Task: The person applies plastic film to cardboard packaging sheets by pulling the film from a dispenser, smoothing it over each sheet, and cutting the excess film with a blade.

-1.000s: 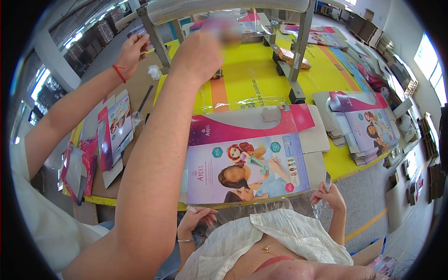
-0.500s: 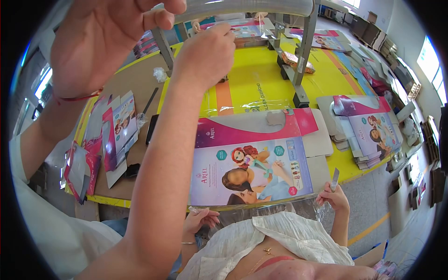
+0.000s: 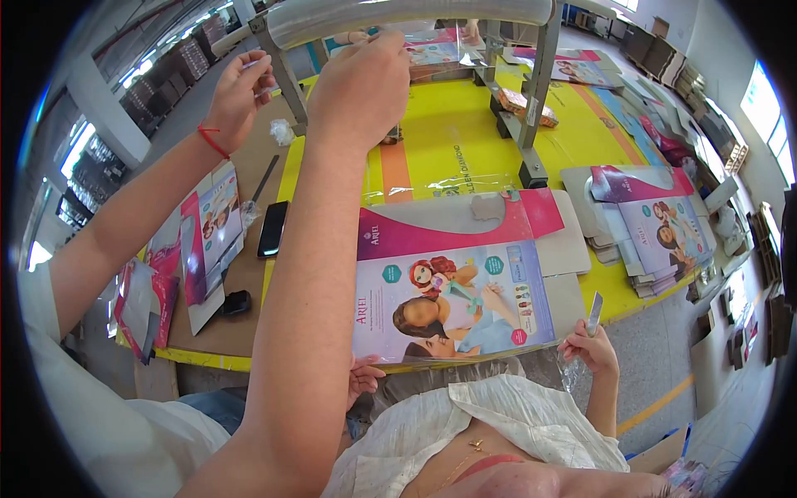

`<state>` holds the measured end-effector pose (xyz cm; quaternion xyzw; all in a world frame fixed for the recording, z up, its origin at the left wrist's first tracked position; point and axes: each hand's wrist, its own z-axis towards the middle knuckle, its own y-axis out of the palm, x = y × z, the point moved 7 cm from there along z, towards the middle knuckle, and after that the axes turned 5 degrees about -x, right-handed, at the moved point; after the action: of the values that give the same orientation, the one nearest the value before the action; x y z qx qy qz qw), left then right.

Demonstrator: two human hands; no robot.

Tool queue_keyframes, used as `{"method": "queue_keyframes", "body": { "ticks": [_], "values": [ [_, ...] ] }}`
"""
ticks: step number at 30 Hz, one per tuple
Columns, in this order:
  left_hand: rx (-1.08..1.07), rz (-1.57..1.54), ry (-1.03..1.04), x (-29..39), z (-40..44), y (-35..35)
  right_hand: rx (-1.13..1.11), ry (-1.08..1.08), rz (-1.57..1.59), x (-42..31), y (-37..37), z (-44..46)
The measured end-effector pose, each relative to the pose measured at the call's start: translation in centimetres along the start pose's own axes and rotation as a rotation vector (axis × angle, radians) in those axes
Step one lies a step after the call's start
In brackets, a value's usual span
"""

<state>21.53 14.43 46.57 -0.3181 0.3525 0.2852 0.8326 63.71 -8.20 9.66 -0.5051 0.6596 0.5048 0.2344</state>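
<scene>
My left hand [image 3: 364, 377], partly hidden by a co-worker's forearm, has its fingers curled on clear film [image 3: 415, 383] at the table's front edge. My right hand [image 3: 591, 347] is closed round a small metal blade [image 3: 595, 313] that points up, with crinkled film beside the fingers. Between and beyond my hands lies a flat printed Ariel carton [image 3: 448, 303], with a pink flap and a cut-out window. The co-worker's arms reach in from the left; one fist [image 3: 361, 87] is over the table under the film roll, the other hand [image 3: 242, 91] by the frame's left post.
A film roll [image 3: 407, 21] spans a metal frame [image 3: 538, 100]. Carton stacks lie at right [image 3: 664, 232] and left [image 3: 216, 220]. A phone [image 3: 273, 229], a black object [image 3: 236, 303] and crumpled film [image 3: 282, 131] lie on the left; an orange packet [image 3: 527, 108] rests by the frame.
The co-worker's raised hand has moved away from the camera, back beside the frame, uncovering the background. The co-worker's forearm now covers more of my left hand. My right hand still holds the blade.
</scene>
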Motion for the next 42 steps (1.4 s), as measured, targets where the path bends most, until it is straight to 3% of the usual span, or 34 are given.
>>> {"method": "queue_keyframes", "body": {
  "ticks": [8, 16, 19, 21, 23, 25, 28, 30, 31, 35, 37, 42],
  "values": [
    [-0.036, -0.124, -0.044, 0.6, -0.8, 0.6, 0.003, -0.018, 0.038, 0.0, 0.2, 0.0],
    [0.021, -0.577, -0.227, -0.3, -3.8, 1.0, 0.073, 0.0, 0.2, 1.4, -0.3, 0.6],
    [0.019, -1.109, -0.356, 2.0, -10.6, 0.2, 0.101, -0.021, 0.245, 1.3, 0.2, 0.4],
    [-0.071, -1.798, -0.545, 5.9, -17.9, 0.8, 0.113, -0.029, 0.262, 1.3, 0.3, 0.2],
    [-0.203, -2.446, -0.895, 11.9, -26.8, 1.2, 0.108, -0.044, 0.296, 1.4, 0.3, 0.1],
    [-0.384, -2.664, -1.111, 16.6, -32.8, 0.1, 0.1, -0.062, 0.33, 1.4, 0.4, 0.2],
    [-0.582, -2.731, -1.183, 20.2, -37.5, -1.2, 0.101, -0.066, 0.333, 1.3, 0.6, 0.1],
    [-0.632, -2.723, -1.121, 20.7, -38.1, -1.6, 0.102, -0.069, 0.332, 1.2, 0.7, 0.1],
    [-0.659, -2.688, -0.994, 20.6, -37.4, -2.0, 0.102, -0.071, 0.332, 1.2, 0.7, 0.1],
    [-0.755, -2.143, -0.215, 19.8, -30.9, -7.1, 0.129, -0.076, 0.325, 1.3, 0.6, 0.1],
    [-0.597, -1.92, 0.085, 21.4, -29.3, -8.6, 0.126, -0.08, 0.33, 1.4, 0.6, 0.2],
    [-0.448, -1.78, 0.33, 25.0, -27.5, -10.8, 0.123, -0.085, 0.347, 1.5, 0.7, 0.1]
  ]
}}
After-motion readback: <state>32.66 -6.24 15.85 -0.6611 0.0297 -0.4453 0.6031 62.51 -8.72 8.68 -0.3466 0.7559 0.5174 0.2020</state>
